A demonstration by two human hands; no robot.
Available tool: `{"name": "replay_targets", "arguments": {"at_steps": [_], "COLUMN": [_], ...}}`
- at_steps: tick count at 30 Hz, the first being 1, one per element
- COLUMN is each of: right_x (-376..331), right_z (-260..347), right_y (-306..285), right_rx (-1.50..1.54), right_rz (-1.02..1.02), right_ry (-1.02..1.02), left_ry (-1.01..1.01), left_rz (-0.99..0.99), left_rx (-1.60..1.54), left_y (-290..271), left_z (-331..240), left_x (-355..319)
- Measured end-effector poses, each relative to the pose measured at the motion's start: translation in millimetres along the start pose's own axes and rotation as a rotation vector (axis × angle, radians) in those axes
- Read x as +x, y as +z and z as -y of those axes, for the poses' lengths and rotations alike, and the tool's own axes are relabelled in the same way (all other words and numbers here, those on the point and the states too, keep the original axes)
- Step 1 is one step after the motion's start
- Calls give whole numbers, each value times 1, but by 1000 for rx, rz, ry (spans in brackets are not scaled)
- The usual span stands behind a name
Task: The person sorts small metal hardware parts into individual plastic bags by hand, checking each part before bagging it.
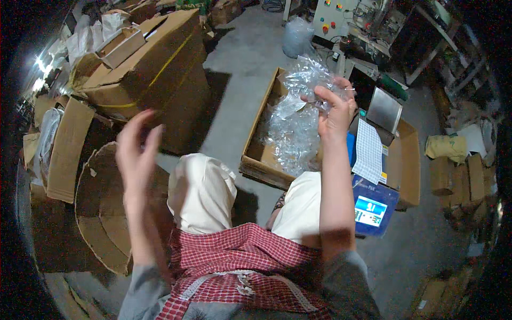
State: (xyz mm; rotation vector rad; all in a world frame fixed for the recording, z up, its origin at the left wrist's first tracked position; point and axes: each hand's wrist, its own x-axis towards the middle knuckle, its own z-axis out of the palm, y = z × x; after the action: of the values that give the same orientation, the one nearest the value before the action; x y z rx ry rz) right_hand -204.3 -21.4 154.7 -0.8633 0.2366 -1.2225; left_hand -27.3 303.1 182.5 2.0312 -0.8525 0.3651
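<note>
My right hand [336,114] is raised over an open shallow cardboard box [256,130], its fingers closed on a bunch of crinkled transparent plastic bags [309,72]. More see-through plastic bags [290,136] lie heaped in that box, just below and in front of my knees. Off to the left, my left hand [136,144] hangs in the air, slightly smeared by motion. Its thumb and fingers are apart and nothing shows between them. A large cardboard carton [176,58] stands beyond it.
Right of the box sits a blue machine [381,192] with a lit screen, a patterned sheet [369,149] lying over it. An open cardboard box [104,208] is by my left forearm. Farther off are a control panel [328,18] and a bulging transparent bag [298,37].
</note>
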Motion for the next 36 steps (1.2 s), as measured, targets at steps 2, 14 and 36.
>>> {"name": "replay_targets", "arguments": {"at_steps": [2, 14, 36], "right_x": [-5, -2, -6], "right_z": [-3, 3, -1], "right_y": [6, -1, -3], "right_rx": [23, 70, -45], "right_rz": [1, -81, 33], "right_ry": [-11, 73, 132], "left_ry": [64, -313, 68], "left_rz": [242, 717, 446], "left_rx": [-48, -1197, -780], "left_y": [42, 183, 184], "left_z": [-53, -99, -113], "left_x": [21, 61, 70]}}
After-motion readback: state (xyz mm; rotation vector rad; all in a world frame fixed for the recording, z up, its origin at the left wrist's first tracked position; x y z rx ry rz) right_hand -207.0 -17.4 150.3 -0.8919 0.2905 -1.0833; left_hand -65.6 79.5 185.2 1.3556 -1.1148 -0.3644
